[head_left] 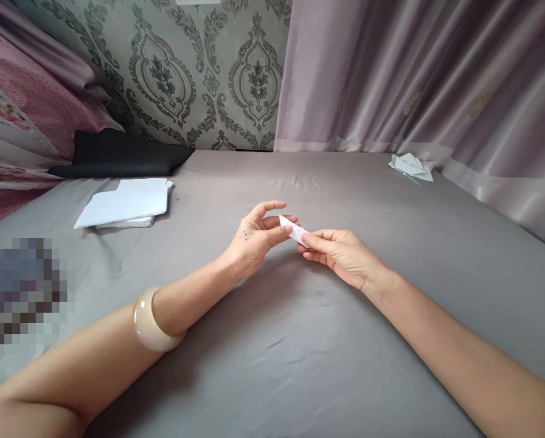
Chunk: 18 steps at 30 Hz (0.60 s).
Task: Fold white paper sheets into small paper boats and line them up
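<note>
A small folded piece of white paper (294, 230) is held between both hands above the grey sheet. My left hand (258, 237) pinches its left end with the thumb in front and fingers behind, the index finger raised away from it. My right hand (339, 252) grips the lower right end, thumb on the near face and fingers curled behind. The paper's upper left corner comes to a point. Parts of its far side are hidden by the fingers.
A grey sheet (272, 353) covers the surface. White paper sheets (124, 204) are stacked at the left, beside a black cloth (121, 155). Folded white papers (412, 165) lie at the far right near the curtain (368, 73). A blurred-out object (14, 289) sits at the left edge.
</note>
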Tool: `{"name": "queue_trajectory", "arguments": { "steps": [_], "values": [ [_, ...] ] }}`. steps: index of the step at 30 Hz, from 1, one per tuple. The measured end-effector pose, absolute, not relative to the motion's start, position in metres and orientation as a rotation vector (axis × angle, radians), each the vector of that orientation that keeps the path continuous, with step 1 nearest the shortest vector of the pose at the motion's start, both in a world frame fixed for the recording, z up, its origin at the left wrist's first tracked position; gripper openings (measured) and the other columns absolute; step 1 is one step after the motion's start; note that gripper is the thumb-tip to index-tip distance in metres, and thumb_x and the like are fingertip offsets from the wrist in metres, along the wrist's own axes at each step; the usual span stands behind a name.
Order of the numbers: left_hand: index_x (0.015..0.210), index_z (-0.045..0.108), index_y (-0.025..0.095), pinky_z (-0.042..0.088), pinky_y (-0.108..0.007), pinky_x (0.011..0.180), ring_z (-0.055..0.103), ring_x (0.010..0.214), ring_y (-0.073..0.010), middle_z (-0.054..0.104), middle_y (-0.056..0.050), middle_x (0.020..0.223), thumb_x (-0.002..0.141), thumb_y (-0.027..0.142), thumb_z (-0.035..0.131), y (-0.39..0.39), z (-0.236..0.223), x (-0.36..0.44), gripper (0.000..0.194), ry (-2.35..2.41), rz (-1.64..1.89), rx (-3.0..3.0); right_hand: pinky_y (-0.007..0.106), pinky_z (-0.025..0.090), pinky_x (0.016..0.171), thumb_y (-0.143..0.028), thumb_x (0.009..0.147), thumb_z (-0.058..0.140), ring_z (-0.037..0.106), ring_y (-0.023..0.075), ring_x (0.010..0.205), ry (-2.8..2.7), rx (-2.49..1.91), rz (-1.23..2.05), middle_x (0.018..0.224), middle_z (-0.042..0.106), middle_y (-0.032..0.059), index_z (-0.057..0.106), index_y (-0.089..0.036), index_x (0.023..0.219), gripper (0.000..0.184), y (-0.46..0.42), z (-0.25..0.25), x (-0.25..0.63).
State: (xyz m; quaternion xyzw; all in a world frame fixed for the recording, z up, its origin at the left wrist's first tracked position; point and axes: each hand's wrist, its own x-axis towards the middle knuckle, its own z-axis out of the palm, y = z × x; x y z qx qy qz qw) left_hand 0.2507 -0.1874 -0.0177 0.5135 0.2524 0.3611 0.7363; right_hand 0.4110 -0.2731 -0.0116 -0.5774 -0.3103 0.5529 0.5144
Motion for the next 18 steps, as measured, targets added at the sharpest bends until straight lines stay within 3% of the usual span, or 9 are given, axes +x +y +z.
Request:
{"name": "queue_trajectory", "arguments": {
  "steps": [2,4,7,11,14,18],
  "values": [
    [0.115,0.053,0.018,0.047,-0.038,0.094,0.064,0.099,-0.0182,0.068,-0.006,0.1,0.074,0.016,0.073,-0.1871,-0.0181,0.2505,0.045,0.574,0.799,1.098,0.026,0.056,0.08,-0.035,0.073,0.076,0.067,0.014,0.083,-0.815,-1.395,1.257,0.086,0.072,0.0053,0.074,-0.016,0.08,0.02,-0.2731,-0.0124,0.4099],
    [0.104,0.061,0.014,0.045,-0.035,0.092,0.063,0.096,-0.0174,0.067,-0.008,0.099,0.074,0.022,0.074,-0.1856,-0.019,0.2495,0.033,0.607,0.718,1.11,0.029,0.054,0.082,-0.04,0.072,0.076,0.067,0.0151,0.084,-0.881,-1.413,1.195,0.086,0.072,0.0051,0.074,-0.016,0.082,0.026,-0.2739,-0.0121,0.4094],
    [0.087,0.069,0.01,0.044,-0.03,0.081,0.059,0.083,-0.0145,0.065,-0.007,0.085,0.075,0.034,0.074,-0.1827,-0.0205,0.2474,0.027,0.645,0.565,1.194,0.032,0.053,0.082,-0.046,0.071,0.075,0.067,0.0167,0.082,-0.967,-1.463,1.101,0.084,0.072,0.0051,0.073,-0.016,0.082,0.032,-0.2765,-0.0104,0.4092],
    [0.082,0.073,0.012,0.039,-0.027,0.067,0.053,0.072,-0.012,0.062,-0.004,0.076,0.072,0.038,0.076,-0.1813,-0.0212,0.2461,0.027,0.654,0.563,1.245,0.033,0.054,0.075,-0.048,0.072,0.073,0.067,0.0169,0.074,-1.08,-1.535,0.925,0.078,0.072,0.0042,0.069,-0.016,0.081,0.033,-0.2791,-0.0095,0.4071],
    [0.076,0.073,0.014,0.037,-0.026,0.065,0.05,0.07,-0.011,0.062,-0.003,0.074,0.071,0.037,0.078,-0.1822,-0.0213,0.2465,0.024,0.641,0.6,1.222,0.032,0.055,0.067,-0.047,0.071,0.074,0.069,0.0182,0.073,-1.095,-1.486,0.814,0.084,0.072,0.0039,0.062,-0.018,0.092,0.038,-0.2789,-0.0103,0.4046],
    [0.073,0.073,0.017,0.037,-0.025,0.067,0.05,0.072,-0.0106,0.063,-0.001,0.076,0.072,0.034,0.077,-0.1841,-0.0206,0.2465,0.018,0.578,0.664,1.233,0.032,0.056,0.069,-0.045,0.073,0.074,0.069,0.0172,0.075,-1.103,-1.447,0.814,0.09,0.072,0.0034,0.057,-0.021,0.113,0.049,-0.2788,-0.0086,0.405]
  ]
}}
